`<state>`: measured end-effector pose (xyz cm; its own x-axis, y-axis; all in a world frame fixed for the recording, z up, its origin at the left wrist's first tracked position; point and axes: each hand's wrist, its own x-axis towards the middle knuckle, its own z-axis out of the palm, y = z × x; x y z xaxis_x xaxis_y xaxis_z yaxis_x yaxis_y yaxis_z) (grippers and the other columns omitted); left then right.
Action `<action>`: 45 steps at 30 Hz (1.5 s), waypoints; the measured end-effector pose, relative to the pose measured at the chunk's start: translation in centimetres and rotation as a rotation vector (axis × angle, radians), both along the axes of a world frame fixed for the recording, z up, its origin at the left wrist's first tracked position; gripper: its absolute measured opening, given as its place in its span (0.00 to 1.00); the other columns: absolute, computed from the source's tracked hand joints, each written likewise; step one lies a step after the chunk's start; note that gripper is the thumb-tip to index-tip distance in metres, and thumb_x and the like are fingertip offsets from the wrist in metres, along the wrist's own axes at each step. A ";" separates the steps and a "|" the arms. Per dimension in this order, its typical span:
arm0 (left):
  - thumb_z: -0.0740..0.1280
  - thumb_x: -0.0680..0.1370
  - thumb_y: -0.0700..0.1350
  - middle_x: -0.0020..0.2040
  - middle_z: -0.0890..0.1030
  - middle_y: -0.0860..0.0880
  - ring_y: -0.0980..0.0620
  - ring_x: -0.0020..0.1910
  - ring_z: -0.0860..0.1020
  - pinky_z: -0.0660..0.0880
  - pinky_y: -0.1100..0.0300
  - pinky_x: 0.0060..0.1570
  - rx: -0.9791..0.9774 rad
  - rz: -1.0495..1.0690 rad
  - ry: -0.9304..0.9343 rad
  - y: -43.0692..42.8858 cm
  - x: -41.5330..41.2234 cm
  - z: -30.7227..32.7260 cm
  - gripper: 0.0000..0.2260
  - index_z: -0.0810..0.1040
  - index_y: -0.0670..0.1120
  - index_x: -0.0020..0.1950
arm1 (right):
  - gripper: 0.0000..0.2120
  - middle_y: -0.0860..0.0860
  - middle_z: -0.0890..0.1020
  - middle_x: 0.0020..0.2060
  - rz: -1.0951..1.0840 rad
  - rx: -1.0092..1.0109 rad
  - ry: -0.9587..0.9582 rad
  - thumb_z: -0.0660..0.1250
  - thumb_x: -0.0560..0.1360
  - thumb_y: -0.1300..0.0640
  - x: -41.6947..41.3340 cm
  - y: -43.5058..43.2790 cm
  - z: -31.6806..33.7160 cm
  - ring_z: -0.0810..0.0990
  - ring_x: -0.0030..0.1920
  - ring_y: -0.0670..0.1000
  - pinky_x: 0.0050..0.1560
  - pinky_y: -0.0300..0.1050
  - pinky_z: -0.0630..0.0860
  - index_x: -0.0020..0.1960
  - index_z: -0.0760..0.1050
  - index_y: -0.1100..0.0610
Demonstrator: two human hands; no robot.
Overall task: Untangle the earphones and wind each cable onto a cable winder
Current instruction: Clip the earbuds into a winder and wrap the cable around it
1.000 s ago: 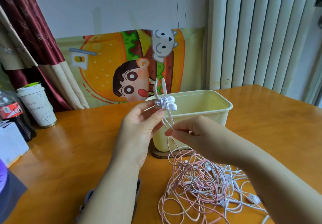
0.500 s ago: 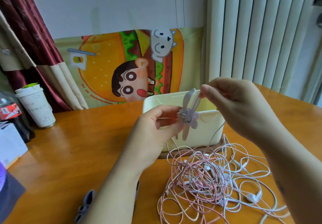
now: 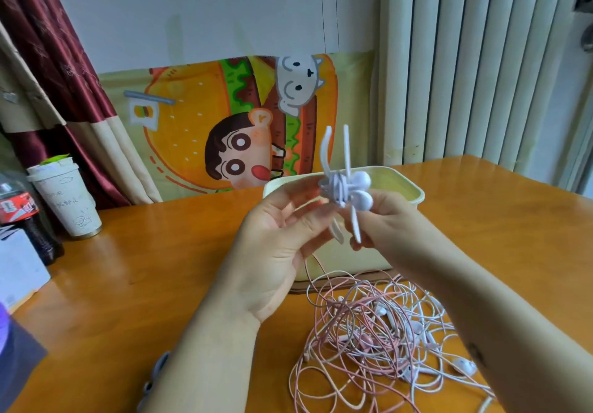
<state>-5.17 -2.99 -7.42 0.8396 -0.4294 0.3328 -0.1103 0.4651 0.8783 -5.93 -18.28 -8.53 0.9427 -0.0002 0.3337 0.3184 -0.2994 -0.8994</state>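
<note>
Left hand [image 3: 276,239] and right hand [image 3: 394,223] are gripping one seemingly wound cable winder [image 3: 340,184] above the yellow tub [image 3: 407,188]; the earphone tangle [image 3: 378,339] is waiting before it.

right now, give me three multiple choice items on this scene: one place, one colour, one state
1. Where is the earphone tangle? A on the table before the tub B inside it C on a chair
2. Its cables are: A black B pink and white C green
3. The winder is: A bare B lying flat C wound with white cable
Answers: A, it lies on wood at the tub's front; B, both colours show; C, coils wrap its middle, left hand and right hand holding it up.
</note>
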 end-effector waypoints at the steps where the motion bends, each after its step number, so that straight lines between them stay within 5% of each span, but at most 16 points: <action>1: 0.69 0.65 0.39 0.50 0.84 0.48 0.53 0.47 0.82 0.80 0.63 0.40 -0.026 0.028 0.018 0.1 0.2 0.0 0.13 0.83 0.48 0.48 | 0.17 0.49 0.71 0.25 -0.019 -0.057 -0.011 0.61 0.80 0.56 -0.1 0.2 0.1 0.70 0.27 0.43 0.34 0.37 0.69 0.35 0.78 0.59; 5: 0.68 0.68 0.40 0.53 0.84 0.47 0.51 0.50 0.83 0.81 0.61 0.42 -0.093 0.092 0.094 0.4 0.9 -0.2 0.15 0.80 0.48 0.53 | 0.16 0.54 0.68 0.28 -0.007 -0.186 -0.053 0.61 0.79 0.52 -0.8 0.6 0.8 0.67 0.28 0.45 0.28 0.27 0.64 0.38 0.77 0.61; 10: 0.68 0.67 0.39 0.48 0.85 0.46 0.53 0.44 0.83 0.81 0.61 0.42 -0.159 0.147 0.185 0.3 1.4 -0.8 0.14 0.80 0.46 0.52 | 0.18 0.53 0.69 0.29 0.012 -0.426 -0.052 0.59 0.79 0.49 -1.1 1.0 0.7 0.67 0.30 0.48 0.31 0.44 0.66 0.47 0.78 0.63; 13: 0.68 0.67 0.39 0.45 0.84 0.47 0.54 0.44 0.82 0.80 0.61 0.46 -0.179 0.219 0.209 0.6 1.7 -1.0 0.14 0.80 0.46 0.51 | 0.11 0.45 0.68 0.23 0.013 -0.467 -0.048 0.61 0.79 0.52 -1.8 1.0 1.2 0.64 0.25 0.43 0.27 0.36 0.63 0.50 0.82 0.53; 15: 0.68 0.68 0.39 0.47 0.84 0.47 0.53 0.46 0.81 0.79 0.61 0.49 -0.167 0.251 0.206 0.7 1.8 -1.2 0.14 0.80 0.47 0.52 | 0.13 0.46 0.68 0.23 0.045 -0.519 -0.059 0.61 0.79 0.53 -2.3 1.1 1.6 0.64 0.24 0.44 0.27 0.33 0.64 0.51 0.82 0.57; 24: 0.69 0.73 0.36 0.47 0.85 0.47 0.54 0.46 0.82 0.79 0.64 0.41 -0.018 0.269 0.168 0.0 1.4 -1.7 0.12 0.79 0.47 0.54 | 0.15 0.53 0.80 0.34 0.022 -0.686 -0.191 0.59 0.80 0.50 -3.7 1.6 2.6 0.75 0.36 0.49 0.36 0.42 0.69 0.49 0.81 0.57; 32: 0.71 0.74 0.40 0.50 0.85 0.55 0.58 0.50 0.82 0.76 0.63 0.48 0.353 0.304 -0.113 0.1 1.1 -1.6 0.09 0.81 0.51 0.52 | 0.14 0.44 0.71 0.21 -0.228 -0.441 -0.374 0.62 0.75 0.46 -3.8 -1.3 4.3 0.67 0.24 0.44 0.25 0.32 0.62 0.40 0.81 0.53; 38: 0.72 0.73 0.37 0.46 0.85 0.57 0.59 0.47 0.82 0.78 0.66 0.47 0.467 0.225 -0.222 0.0 0.4 -1.2 0.12 0.80 0.53 0.49 | 0.12 0.50 0.77 0.27 -0.387 -0.326 -0.433 0.67 0.74 0.47 -2.8 -2.7 3.9 0.70 0.29 0.43 0.29 0.32 0.65 0.39 0.80 0.55; 43: 0.72 0.68 0.42 0.48 0.85 0.54 0.56 0.50 0.82 0.78 0.63 0.49 0.400 0.090 -0.226 0.0 -0.1 -0.8 0.11 0.83 0.52 0.48 | 0.22 0.47 0.71 0.25 -0.258 0.015 -0.284 0.69 0.69 0.37 -1.2 -3.2 2.5 0.69 0.29 0.44 0.37 0.43 0.68 0.38 0.80 0.57; 45: 0.72 0.65 0.43 0.47 0.85 0.53 0.55 0.49 0.82 0.78 0.63 0.47 0.306 -0.007 -0.166 0.1 -0.4 -0.5 0.12 0.85 0.54 0.47 | 0.24 0.55 0.74 0.31 -0.088 0.213 -0.160 0.71 0.67 0.37 -0.5 -2.9 1.7 0.72 0.35 0.52 0.41 0.50 0.70 0.39 0.80 0.59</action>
